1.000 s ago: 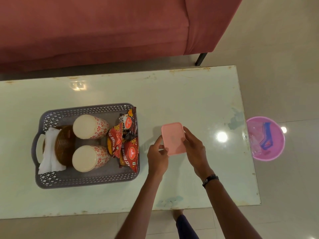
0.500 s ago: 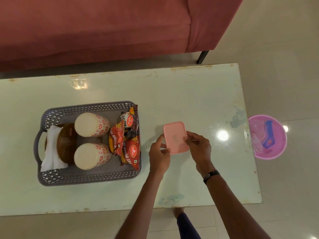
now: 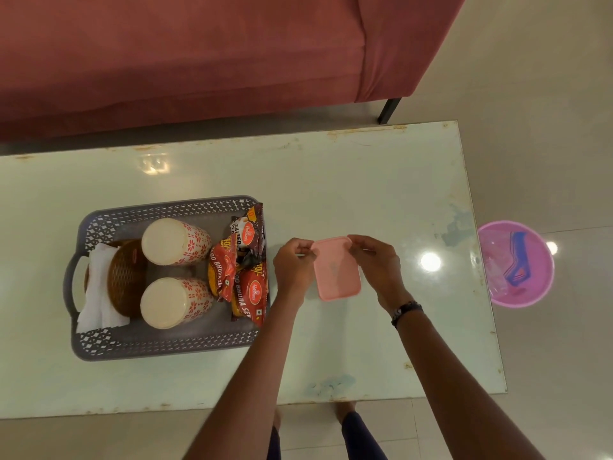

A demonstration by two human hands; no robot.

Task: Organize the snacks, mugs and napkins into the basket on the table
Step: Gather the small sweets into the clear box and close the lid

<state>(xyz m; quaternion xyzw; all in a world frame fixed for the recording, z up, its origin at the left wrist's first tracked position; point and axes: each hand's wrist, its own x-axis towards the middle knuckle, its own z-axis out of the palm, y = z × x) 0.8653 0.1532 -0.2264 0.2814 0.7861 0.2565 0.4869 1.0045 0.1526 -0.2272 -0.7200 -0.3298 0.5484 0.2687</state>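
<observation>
Holding a pink rectangular container (image 3: 336,268) by its two far corners, the left hand (image 3: 293,265) and right hand (image 3: 378,263) each pinch one corner with curled fingers (image 3: 303,249), the container lying between them over the worktop (image 3: 331,180); whether it touches the surface cannot be told. It is smooth, matte plastic with rounded corners, its broad face towards the camera. Just left of the left fingers stands one grey plastic basket (image 3: 166,346), rectangular, with perforated lattice walls and a handle slot at its far-left end. Inside it are two cylindrical mugs (image 3: 174,240) lying side by side, cream with a red floral print, their pale round ends facing up. Glossy red and brown snack packets (image 3: 245,277) stand bunched against the wall nearest the left fingers; at least three show, exact count unclear. At the basket's far-left end one brown woven round piece (image 3: 124,277) sits against white paper napkins (image 3: 99,313). The worktop is pale, glossy, chipped at its edges. Right of the right fingers, on the floor, sits one round pink tub (image 3: 515,263).
</observation>
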